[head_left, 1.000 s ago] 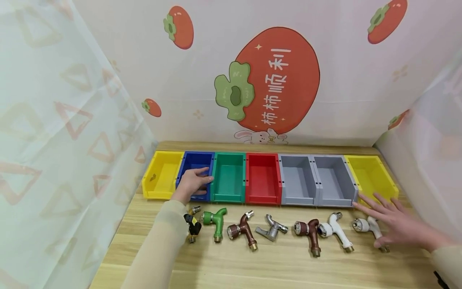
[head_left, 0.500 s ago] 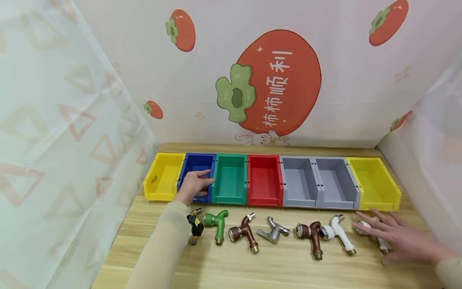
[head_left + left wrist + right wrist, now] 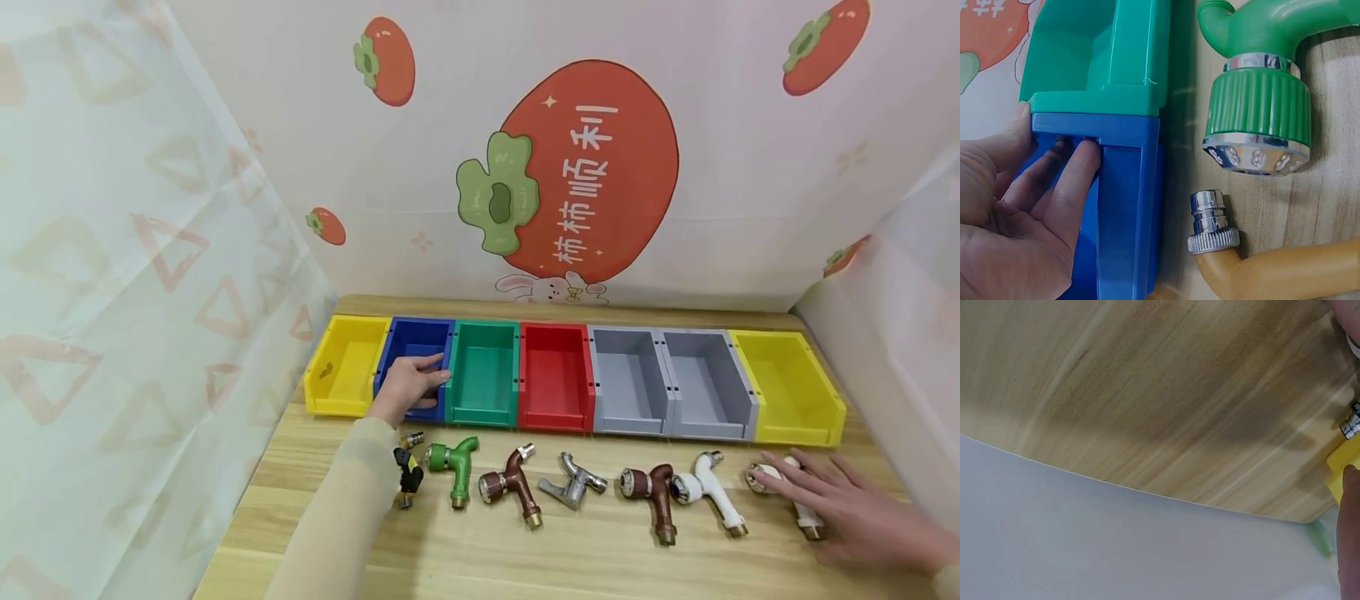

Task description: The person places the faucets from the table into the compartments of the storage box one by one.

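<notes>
My left hand (image 3: 408,387) reaches into the blue bin (image 3: 386,367). In the left wrist view its fingers (image 3: 1079,181) lie inside the blue bin against the side wall, and the thumb is at the rim where it meets the green bin (image 3: 1094,103); together they pinch that wall. My right hand (image 3: 862,512), fingers extended, hovers over the rightmost white faucet (image 3: 810,521) and partly covers it; contact cannot be told. The right wrist view catches only a fingertip, a thumb and a bit of the faucet's metal end (image 3: 1350,425).
Bins stand side by side along the back: yellow (image 3: 348,367), red (image 3: 557,375), two grey (image 3: 630,375) and another yellow (image 3: 791,383). Before them lie a black-handled faucet (image 3: 408,475), green faucet (image 3: 457,471), brown faucets (image 3: 513,483), a chrome faucet (image 3: 573,483) and another white faucet (image 3: 712,492).
My right hand has come down from beside the right yellow bin's front, toward me, over the rightmost white faucet. The left hand keeps its hold on the blue bin's wall. The view has shifted slightly.
</notes>
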